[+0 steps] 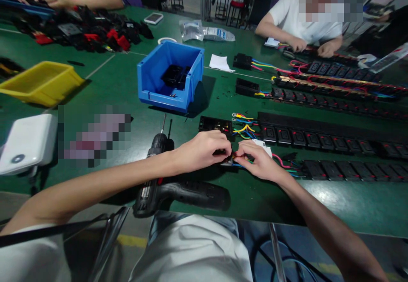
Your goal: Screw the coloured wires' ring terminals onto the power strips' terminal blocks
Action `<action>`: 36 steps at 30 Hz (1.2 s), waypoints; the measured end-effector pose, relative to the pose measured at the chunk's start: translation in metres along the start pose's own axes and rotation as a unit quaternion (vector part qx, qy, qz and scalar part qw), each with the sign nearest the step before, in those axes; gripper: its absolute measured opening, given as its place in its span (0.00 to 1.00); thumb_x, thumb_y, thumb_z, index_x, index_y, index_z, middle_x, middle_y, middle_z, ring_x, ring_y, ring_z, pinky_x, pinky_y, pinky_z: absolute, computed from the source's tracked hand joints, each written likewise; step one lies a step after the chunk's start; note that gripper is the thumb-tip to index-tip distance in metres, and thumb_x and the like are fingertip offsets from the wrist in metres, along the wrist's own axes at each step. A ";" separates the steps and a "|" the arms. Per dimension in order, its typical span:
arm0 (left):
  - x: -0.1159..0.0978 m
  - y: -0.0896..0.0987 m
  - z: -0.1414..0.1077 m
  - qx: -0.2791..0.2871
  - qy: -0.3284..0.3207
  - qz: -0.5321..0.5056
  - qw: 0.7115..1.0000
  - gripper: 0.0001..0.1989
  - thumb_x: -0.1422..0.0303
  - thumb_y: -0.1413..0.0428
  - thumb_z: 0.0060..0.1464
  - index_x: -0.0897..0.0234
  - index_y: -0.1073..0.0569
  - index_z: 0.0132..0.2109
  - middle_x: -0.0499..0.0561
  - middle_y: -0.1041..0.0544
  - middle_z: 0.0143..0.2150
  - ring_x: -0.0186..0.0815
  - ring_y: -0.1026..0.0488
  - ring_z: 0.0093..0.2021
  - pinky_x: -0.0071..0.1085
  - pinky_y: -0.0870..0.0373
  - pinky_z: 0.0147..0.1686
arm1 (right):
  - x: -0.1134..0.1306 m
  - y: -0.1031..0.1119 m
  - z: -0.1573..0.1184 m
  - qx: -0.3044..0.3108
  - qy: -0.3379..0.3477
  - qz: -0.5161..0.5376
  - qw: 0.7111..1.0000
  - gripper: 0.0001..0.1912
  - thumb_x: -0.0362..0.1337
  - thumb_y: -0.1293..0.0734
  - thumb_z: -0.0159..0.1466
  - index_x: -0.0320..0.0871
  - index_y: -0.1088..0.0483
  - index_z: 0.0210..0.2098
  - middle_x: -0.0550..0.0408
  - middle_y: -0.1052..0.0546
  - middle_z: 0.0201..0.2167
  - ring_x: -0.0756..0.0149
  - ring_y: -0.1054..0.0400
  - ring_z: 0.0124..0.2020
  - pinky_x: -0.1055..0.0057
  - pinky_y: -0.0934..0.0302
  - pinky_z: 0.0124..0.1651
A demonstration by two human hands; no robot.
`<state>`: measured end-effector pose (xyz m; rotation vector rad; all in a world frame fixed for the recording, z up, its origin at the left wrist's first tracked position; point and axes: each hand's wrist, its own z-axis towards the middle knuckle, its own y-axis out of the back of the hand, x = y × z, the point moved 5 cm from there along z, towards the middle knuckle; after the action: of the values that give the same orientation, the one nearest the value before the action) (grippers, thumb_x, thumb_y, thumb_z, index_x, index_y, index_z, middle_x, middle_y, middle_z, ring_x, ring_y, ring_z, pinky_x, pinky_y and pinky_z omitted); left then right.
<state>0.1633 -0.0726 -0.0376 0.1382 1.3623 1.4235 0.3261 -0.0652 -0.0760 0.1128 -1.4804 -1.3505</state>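
Note:
My left hand (208,151) is closed over a small black part at the end of the nearest socket strip (347,170); its fingertips hide what they grip. Facing it, my right hand (259,159) pinches at the coloured wires that run from that strip, the exact spot being too small to make out. Just beyond my hands lies an open black housing (215,124) with ring-ended wires beside it, next to a second socket strip (299,138). A black power drill (188,193) rests on the table under my left forearm.
On the green table (111,92) stand a blue bin (162,97) holding black parts and a yellow tray (47,90). A white device (28,143) sits at the left. More wired strips (321,99) lie at the right. Two people work across the table.

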 end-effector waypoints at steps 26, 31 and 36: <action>0.005 -0.003 0.003 0.039 0.078 -0.008 0.996 0.03 0.77 0.43 0.51 0.67 0.25 0.33 0.46 0.25 0.29 0.28 0.31 0.29 0.22 0.39 0.31 | 0.002 -0.002 0.000 0.006 0.010 0.005 1.000 0.10 0.37 0.37 0.66 0.40 0.37 0.30 0.57 0.33 0.28 0.72 0.41 0.33 0.73 0.48 0.40; 0.000 -0.001 0.002 0.010 0.053 0.044 0.998 0.03 0.76 0.45 0.54 0.66 0.27 0.34 0.47 0.26 0.30 0.29 0.31 0.31 0.23 0.40 0.32 | 0.001 -0.002 0.000 0.010 0.003 0.016 1.000 0.11 0.38 0.38 0.66 0.40 0.37 0.29 0.56 0.32 0.28 0.71 0.40 0.34 0.73 0.48 0.40; -0.003 -0.003 0.001 0.023 0.035 0.071 0.997 0.04 0.75 0.47 0.56 0.66 0.28 0.34 0.48 0.27 0.30 0.31 0.31 0.32 0.24 0.40 0.32 | 0.000 -0.004 -0.001 0.020 -0.006 0.017 1.000 0.11 0.40 0.37 0.66 0.40 0.37 0.29 0.56 0.33 0.28 0.71 0.41 0.33 0.72 0.48 0.40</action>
<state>0.1668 -0.0751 -0.0374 0.2213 1.4676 1.5284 0.3249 -0.0675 -0.0792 0.1059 -1.5139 -1.2966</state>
